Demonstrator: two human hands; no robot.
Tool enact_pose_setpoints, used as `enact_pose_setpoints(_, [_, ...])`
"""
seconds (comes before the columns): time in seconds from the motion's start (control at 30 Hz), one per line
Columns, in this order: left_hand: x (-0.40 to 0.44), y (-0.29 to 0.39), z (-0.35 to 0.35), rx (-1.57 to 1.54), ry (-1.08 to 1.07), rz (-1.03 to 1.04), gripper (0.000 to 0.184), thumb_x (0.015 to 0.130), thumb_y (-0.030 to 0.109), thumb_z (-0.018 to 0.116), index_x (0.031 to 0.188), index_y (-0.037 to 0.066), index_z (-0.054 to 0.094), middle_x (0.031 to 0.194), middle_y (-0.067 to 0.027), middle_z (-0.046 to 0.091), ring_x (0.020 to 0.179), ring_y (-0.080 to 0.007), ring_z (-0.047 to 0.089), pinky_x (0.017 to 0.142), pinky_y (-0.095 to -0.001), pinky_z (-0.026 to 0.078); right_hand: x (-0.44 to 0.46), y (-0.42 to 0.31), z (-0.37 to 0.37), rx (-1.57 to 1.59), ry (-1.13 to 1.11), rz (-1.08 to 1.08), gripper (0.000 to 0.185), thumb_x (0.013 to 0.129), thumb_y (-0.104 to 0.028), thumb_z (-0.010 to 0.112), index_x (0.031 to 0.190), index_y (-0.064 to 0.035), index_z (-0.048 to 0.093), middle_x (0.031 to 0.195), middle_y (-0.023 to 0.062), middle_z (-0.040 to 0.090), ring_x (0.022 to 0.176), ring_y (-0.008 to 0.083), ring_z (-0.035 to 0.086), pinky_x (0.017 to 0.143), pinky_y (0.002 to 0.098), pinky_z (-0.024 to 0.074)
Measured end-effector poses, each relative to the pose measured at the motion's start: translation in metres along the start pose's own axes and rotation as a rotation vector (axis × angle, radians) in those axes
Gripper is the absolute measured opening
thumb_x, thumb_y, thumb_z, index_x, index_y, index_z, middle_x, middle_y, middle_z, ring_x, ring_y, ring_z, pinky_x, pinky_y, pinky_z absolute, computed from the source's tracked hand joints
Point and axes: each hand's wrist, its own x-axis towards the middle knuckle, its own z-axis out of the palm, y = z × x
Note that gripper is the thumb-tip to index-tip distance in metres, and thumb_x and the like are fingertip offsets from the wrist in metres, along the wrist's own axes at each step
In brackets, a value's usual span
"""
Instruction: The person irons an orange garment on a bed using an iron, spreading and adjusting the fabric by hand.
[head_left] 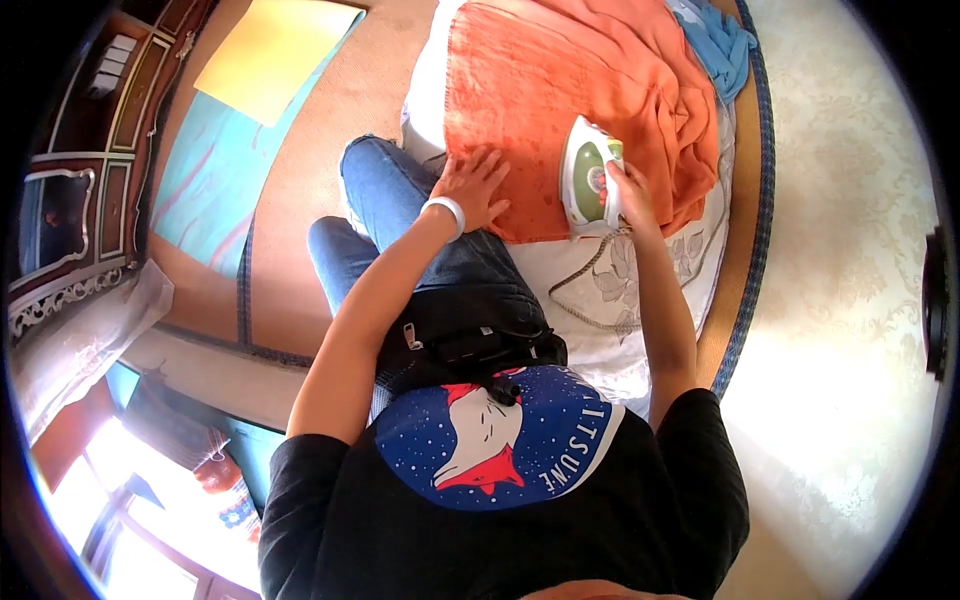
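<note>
An orange cloth (520,85) lies spread over a white patterned sheet, smooth at the left and rumpled along its right side. Fingers spread, my left hand (472,187) rests flat on the cloth's lower left corner. My right hand (630,195) is wrapped round the handle of a white and green clothes iron (590,175). The iron sits on the lower part of the cloth, its tip pointing away from me. From its rear a braided cord (585,268) loops over the sheet.
The white sheet (610,345) has a leaf print. A blue cloth (722,50) is bunched at the far right. A yellow sheet (275,55) lies over a turquoise marbled panel (215,180) at the left. Dark wooden furniture (70,150) stands along the left edge.
</note>
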Motion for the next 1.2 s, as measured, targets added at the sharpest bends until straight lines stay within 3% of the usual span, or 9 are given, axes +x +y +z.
enact_pose_setpoints(0.03, [0.006, -0.001, 0.001, -0.007, -0.113, -0.025, 0.069, 0.087, 0.051, 0.040, 0.141, 0.012, 0.024, 0.149, -0.0067, 0.016, 0.138, -0.0260, 0.010, 0.110, -0.0476, 0.014, 0.000, 0.003, -0.009, 0.004, 0.037, 0.002, 0.026, 0.087, -0.027, 0.058, 0.096, -0.0031, 0.055, 0.074, 0.0022, 0.056, 0.054, 0.0096, 0.052, 0.047, 0.0237, 0.0458])
enact_pose_setpoints(0.2, [0.011, -0.001, 0.003, 0.009, -0.154, -0.106, 0.075, 0.084, 0.050, 0.048, 0.143, 0.012, 0.021, 0.150, -0.0071, 0.013, 0.139, -0.0305, 0.006, 0.110, -0.0486, 0.012, 0.004, 0.004, -0.049, -0.013, 0.069, 0.028, 0.027, 0.090, -0.031, 0.053, 0.094, -0.0040, 0.053, 0.071, 0.0012, 0.053, 0.051, 0.0091, 0.050, 0.045, 0.0239, 0.0446])
enact_pose_setpoints(0.43, [0.012, 0.001, -0.006, -0.023, -0.191, -0.164, 0.083, 0.079, 0.046, 0.059, 0.143, 0.012, 0.020, 0.151, -0.0090, 0.009, 0.138, -0.0353, 0.006, 0.110, -0.0488, 0.014, 0.005, -0.022, -0.035, -0.128, -0.098, -0.009, 0.025, 0.091, -0.032, 0.051, 0.090, -0.0065, 0.051, 0.067, -0.0011, 0.050, 0.050, 0.0084, 0.048, 0.046, 0.0217, 0.0386])
enact_pose_setpoints(0.57, [0.012, 0.000, -0.003, -0.016, -0.171, -0.172, 0.084, 0.077, 0.045, 0.061, 0.142, 0.011, 0.021, 0.150, -0.0090, 0.009, 0.138, -0.0350, 0.008, 0.109, -0.0485, 0.016, 0.032, -0.022, -0.031, -0.115, -0.084, 0.012, 0.027, 0.091, -0.034, 0.051, 0.089, -0.0070, 0.051, 0.067, -0.0005, 0.051, 0.051, 0.0087, 0.049, 0.047, 0.0226, 0.0404])
enact_pose_setpoints(0.7, [0.012, 0.000, -0.004, -0.028, -0.158, -0.194, 0.084, 0.076, 0.044, 0.063, 0.142, 0.011, 0.021, 0.150, -0.0091, 0.011, 0.137, -0.0345, 0.009, 0.108, -0.0496, 0.019, 0.060, -0.028, -0.031, -0.105, -0.098, 0.029, 0.036, 0.090, -0.038, 0.053, 0.103, -0.0041, 0.051, 0.069, 0.0013, 0.052, 0.050, 0.0102, 0.050, 0.046, 0.0226, 0.0417])
enact_pose_setpoints(0.83, [0.011, 0.001, -0.009, -0.059, -0.163, -0.237, 0.085, 0.075, 0.042, 0.064, 0.142, 0.012, 0.021, 0.150, -0.0081, 0.010, 0.137, -0.0335, 0.010, 0.105, -0.0530, 0.023, 0.083, -0.038, -0.027, -0.097, -0.066, 0.057, 0.036, 0.090, -0.038, 0.053, 0.103, -0.0046, 0.050, 0.067, 0.0028, 0.052, 0.051, 0.0123, 0.053, 0.047, 0.0260, 0.0462])
enact_pose_setpoints(1.2, [0.010, -0.004, -0.008, -0.102, -0.160, -0.233, 0.087, 0.073, 0.039, 0.066, 0.142, 0.012, 0.020, 0.150, -0.0069, 0.009, 0.138, -0.0322, 0.010, 0.102, -0.0547, 0.028, 0.117, -0.072, -0.001, -0.062, -0.053, 0.094, 0.028, 0.092, -0.033, 0.049, 0.102, -0.0063, 0.049, 0.064, 0.0031, 0.050, 0.049, 0.0131, 0.050, 0.046, 0.0281, 0.0448])
